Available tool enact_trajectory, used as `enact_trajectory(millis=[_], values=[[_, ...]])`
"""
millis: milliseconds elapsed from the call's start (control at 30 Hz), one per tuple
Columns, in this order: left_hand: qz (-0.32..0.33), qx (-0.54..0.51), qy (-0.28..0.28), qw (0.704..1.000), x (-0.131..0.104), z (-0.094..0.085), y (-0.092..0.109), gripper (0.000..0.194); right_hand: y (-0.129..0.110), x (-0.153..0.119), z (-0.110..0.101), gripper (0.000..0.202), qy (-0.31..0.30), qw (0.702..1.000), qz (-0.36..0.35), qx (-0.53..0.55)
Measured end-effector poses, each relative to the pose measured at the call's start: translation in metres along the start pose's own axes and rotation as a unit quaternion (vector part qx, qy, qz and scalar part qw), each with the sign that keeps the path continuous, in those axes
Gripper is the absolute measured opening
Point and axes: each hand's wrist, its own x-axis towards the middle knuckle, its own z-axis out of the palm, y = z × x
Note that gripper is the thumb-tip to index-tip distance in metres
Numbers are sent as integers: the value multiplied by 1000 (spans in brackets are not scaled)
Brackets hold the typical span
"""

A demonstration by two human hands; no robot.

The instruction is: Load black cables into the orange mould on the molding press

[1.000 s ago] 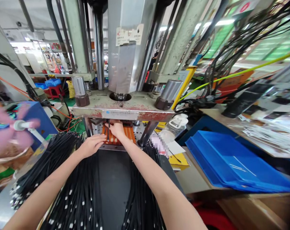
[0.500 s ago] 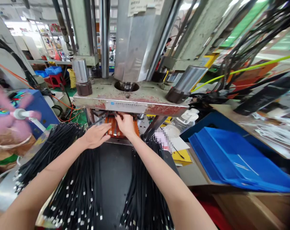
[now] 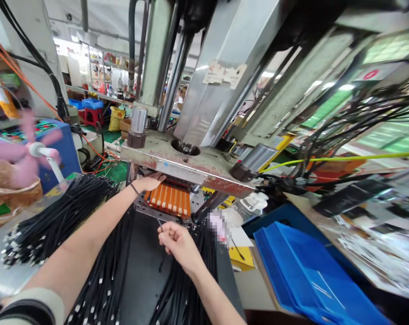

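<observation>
Under the press plate point(image 3: 190, 168), my left hand point(image 3: 150, 182) reaches over the left back part of an orange mould block point(image 3: 167, 198). Its visible fingers lie stretched out, though the tips are partly hidden. A thin black band or cable crosses that wrist. In front of the mould, my right hand point(image 3: 177, 241) is closed in a pinch on a thin black cable point(image 3: 158, 221), one end of which points up toward the block. Pale pieces sit in a row along the block's front. Bundles of black cables with light ends point(image 3: 109, 271) lie on both sides of the dark table.
More black cables point(image 3: 55, 221) are heaped at the left. A pink fan point(image 3: 37, 149) turns beside a blue cabinet. Steel columns point(image 3: 172, 81) rise above the plate. Blue trays point(image 3: 292, 271), a clear jug point(image 3: 253, 205) and loose white strips stand at the right.
My right hand has come out from under the plate toward me, now with a black cable in its fingers. My left hand has moved further in. The view has tilted and shifted.
</observation>
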Motion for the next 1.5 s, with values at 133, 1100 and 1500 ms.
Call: enact_trajectory(millis=[133, 1100, 1500], values=[[36, -42, 42, 998, -66, -2, 4, 41, 6, -15, 7, 29, -21, 1000, 0, 24], [149, -122, 108, 975, -127, -33, 12, 19, -34, 125, -11, 9, 116, 922, -134, -344], [160, 91, -15, 983, -86, -13, -6, 52, -29, 160, -19, 16, 211, 861, -78, -457]])
